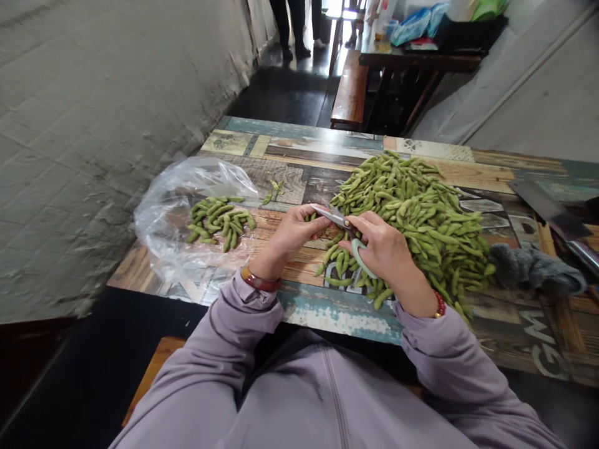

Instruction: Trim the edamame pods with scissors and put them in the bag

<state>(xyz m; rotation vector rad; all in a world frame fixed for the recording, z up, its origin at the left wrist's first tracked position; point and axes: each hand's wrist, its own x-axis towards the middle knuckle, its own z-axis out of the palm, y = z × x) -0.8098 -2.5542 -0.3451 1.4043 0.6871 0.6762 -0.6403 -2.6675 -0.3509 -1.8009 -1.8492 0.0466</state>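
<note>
My right hand (384, 244) grips a pair of scissors (359, 254) by the pale green handles, and the blades point left toward my other hand. My left hand (296, 233) is closed at the blade tips, with a bit of green pod showing between its fingers; most of that pod is hidden. A large heap of green soybean pods (412, 209) spreads over the table beside and beyond my right hand. Left of my left hand, a clear plastic bag (161, 199) lies spread out with a smaller group of pods (221, 219) on it.
A cleaver (545, 202) and a grey cloth (538, 269) lie at the right of the patterned table (341, 315). A few trimmings (276, 187) sit near the bag. A wall (103, 125) runs along the left. Behind are a bench (350, 87), another laden table and people's legs (290, 28).
</note>
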